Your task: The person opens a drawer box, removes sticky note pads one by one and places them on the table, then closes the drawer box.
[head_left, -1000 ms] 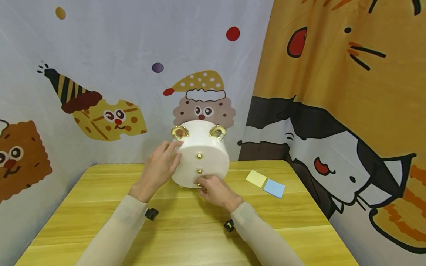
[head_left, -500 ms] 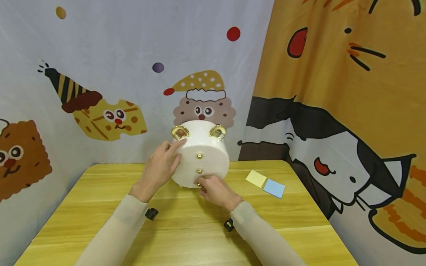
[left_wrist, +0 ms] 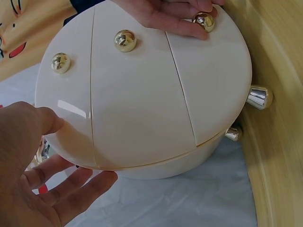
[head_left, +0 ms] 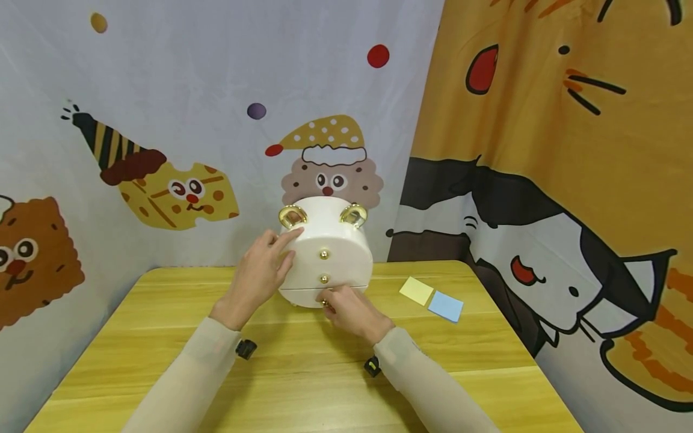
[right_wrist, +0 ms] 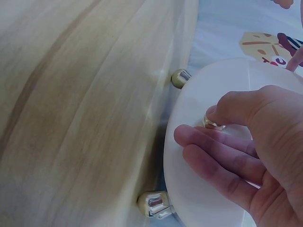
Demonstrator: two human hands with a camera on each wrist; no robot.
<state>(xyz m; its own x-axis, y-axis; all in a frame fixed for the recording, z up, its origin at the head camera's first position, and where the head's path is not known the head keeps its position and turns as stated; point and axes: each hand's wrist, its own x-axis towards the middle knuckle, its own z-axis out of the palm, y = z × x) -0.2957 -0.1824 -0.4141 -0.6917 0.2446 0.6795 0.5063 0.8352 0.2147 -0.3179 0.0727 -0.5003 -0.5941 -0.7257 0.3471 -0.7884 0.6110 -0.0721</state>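
Note:
A round white storage box point(head_left: 346, 258) with gold ears, gold feet and three drawers stands upright at the back of the table. My left hand point(head_left: 257, 273) holds its upper left side, thumb on the front face and fingers along the rim, as the left wrist view point(left_wrist: 28, 156) shows. At the lowest gold knob point(right_wrist: 214, 124), my right hand point(head_left: 352, 310) pinches with thumb and fingers, partly hiding it. The bottom drawer point(left_wrist: 213, 85) sits slightly forward, with a thin gap along its top edge. The middle knob point(head_left: 324, 279) and top knob point(head_left: 324, 254) are untouched.
A yellow sticky-note pad point(head_left: 416, 290) and a blue one point(head_left: 446, 306) lie right of the box on the wooden table point(head_left: 292, 385). Printed cartoon curtains point(head_left: 206, 72) hang behind and to the right, close to the table's back edge.
The bottom drawer has come out slightly toward me, and a seam now shows above it. My right hand keeps its pinch on the knob. My left index finger has shifted slightly along the box's top.

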